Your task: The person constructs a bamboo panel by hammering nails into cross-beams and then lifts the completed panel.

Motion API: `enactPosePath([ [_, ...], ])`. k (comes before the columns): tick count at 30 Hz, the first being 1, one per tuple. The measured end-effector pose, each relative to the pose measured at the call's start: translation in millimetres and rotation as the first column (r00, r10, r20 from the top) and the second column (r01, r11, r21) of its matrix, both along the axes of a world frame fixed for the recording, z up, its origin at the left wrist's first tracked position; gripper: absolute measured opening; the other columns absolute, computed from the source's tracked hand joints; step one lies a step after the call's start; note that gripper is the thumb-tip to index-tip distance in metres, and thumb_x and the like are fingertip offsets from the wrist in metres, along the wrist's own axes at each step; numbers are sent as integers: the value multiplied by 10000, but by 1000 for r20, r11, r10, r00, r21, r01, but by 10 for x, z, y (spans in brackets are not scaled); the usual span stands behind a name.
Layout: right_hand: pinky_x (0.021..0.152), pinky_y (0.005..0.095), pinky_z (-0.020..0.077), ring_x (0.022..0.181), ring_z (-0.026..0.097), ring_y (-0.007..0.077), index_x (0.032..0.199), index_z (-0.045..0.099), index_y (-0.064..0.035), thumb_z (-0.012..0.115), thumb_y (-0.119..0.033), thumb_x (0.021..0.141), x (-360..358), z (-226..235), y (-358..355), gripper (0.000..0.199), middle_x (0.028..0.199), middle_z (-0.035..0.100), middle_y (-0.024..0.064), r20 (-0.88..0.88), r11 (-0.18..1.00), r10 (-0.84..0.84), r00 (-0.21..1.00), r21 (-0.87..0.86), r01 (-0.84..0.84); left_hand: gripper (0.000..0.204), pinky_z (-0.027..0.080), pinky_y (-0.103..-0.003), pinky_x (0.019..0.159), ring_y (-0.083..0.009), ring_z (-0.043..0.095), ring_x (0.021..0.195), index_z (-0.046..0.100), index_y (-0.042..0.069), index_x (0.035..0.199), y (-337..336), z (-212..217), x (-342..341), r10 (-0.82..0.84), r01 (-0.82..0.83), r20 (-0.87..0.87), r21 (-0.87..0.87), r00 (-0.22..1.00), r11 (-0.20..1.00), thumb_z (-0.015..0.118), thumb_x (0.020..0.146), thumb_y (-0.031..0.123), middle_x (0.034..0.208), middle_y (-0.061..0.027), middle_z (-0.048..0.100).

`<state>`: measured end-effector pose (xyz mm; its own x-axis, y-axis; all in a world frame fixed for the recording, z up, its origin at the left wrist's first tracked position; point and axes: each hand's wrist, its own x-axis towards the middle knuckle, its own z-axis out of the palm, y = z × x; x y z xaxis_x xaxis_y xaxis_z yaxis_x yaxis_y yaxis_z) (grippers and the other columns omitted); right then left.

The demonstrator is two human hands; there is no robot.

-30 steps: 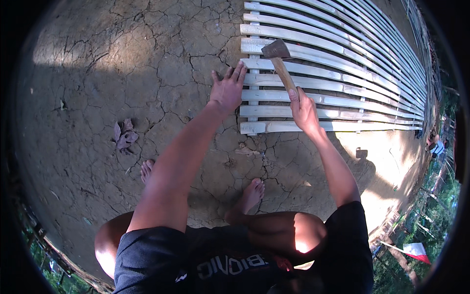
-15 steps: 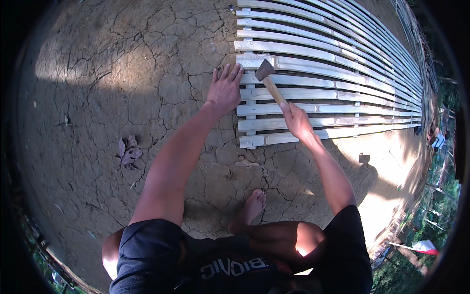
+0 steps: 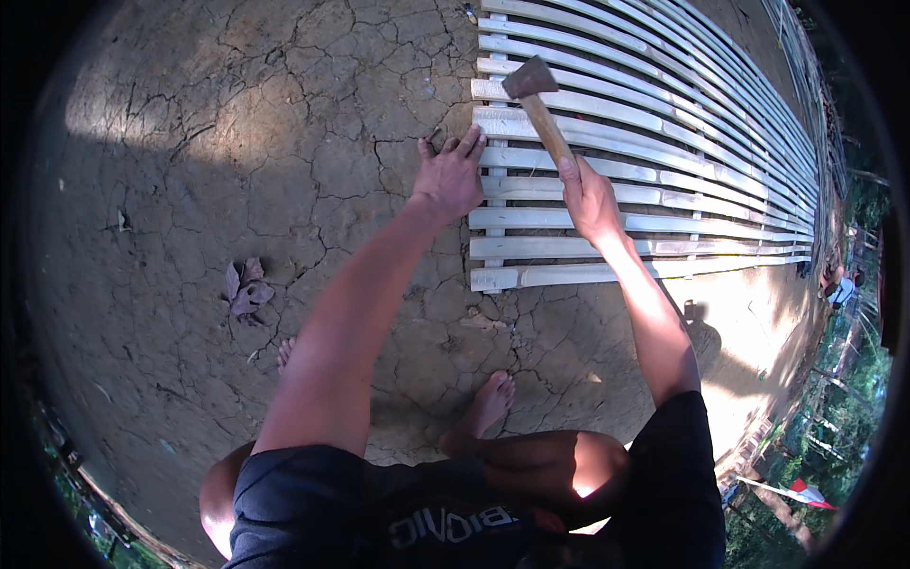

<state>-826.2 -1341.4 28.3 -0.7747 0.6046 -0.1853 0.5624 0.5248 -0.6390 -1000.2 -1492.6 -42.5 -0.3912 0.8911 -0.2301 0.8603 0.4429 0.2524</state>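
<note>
A small hatchet (image 3: 544, 117) with a dark metal head and a wooden handle is held in my right hand (image 3: 594, 201). Its head is over the left part of a panel of pale bamboo slats (image 3: 607, 196), which lies on the ground. Crosspieces join the slats, one of them near their left ends. Beside those ends, my left hand (image 3: 450, 177) has its fingers stretched out and apart, the fingertips against the end of a wider slat (image 3: 504, 121). Whether the hatchet head touches a slat, I cannot tell.
Cracked bare earth (image 3: 313, 142) surrounds the panel. A dry curled leaf (image 3: 248, 290) lies to the left. My bare foot (image 3: 491, 400) is below the panel's near corner. Long thin strips (image 3: 817, 104) lie beyond the panel's right end, and a red-and-white flag (image 3: 810, 494) shows at lower right.
The hatchet and my right hand have moved away from me and slightly right, and the hatchet head has turned. My left hand stays by the slat ends. The whole view has shifted a little.
</note>
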Motion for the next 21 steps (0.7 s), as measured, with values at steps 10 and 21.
enactPosePath([
  [10, 593, 546, 420, 647, 575, 501, 911, 533, 21, 424, -416, 1059, 174, -381, -48, 474, 632, 548, 268, -56, 997, -79, 995, -17, 78, 631, 266, -676, 1141, -266, 480, 1365, 356, 110, 1522, 18, -28, 29, -8, 8, -5, 53, 1000, 999, 477, 905, 154, 1635, -48, 249],
  [21, 477, 420, 449, 473, 553, 274, 885, 519, -1, 372, -508, 1057, 233, -495, 141, 555, 589, 522, 136, 118, 973, -28, 993, -223, 54, 580, 348, -570, 1135, -316, 485, 1347, 379, 117, 1506, 14, 519, -2, -1, 9, 100, -78, 995, 997, 516, 950, 209, 1573, -117, 350],
])
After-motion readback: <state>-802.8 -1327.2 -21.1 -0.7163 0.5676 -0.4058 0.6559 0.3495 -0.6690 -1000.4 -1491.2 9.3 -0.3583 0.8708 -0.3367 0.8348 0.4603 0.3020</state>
